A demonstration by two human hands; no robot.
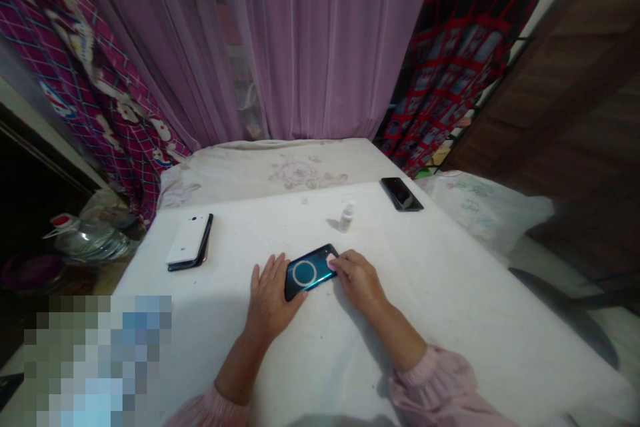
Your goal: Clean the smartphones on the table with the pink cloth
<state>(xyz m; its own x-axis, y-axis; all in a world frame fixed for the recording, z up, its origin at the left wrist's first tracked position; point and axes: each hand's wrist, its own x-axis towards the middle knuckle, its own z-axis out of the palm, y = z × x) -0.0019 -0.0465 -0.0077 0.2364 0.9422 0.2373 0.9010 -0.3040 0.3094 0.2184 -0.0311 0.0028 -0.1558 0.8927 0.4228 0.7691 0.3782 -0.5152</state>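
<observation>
A smartphone [316,262] with a glossy blue-green back and a pale ring lies face down on the white tabletop. My left hand [270,297] holds its left end, the thumb along the near edge and the fingers at the far corner. Between the closed fingers of my right hand [361,280] is a small pink pad [331,261], pressed on the phone's back near the camera end. Whether the pad is cloth or sponge I cannot make out. Just beyond the phone stands a small clear spray bottle [346,217], upright.
On the left of the table [210,360] sits a stack of phones, a white phone [189,239] on top. A black phone [400,193] lies near the right edge. Purple curtains [320,40] hang behind. A plastic bag [480,210] is at the right, a large water bottle [90,240] at the left.
</observation>
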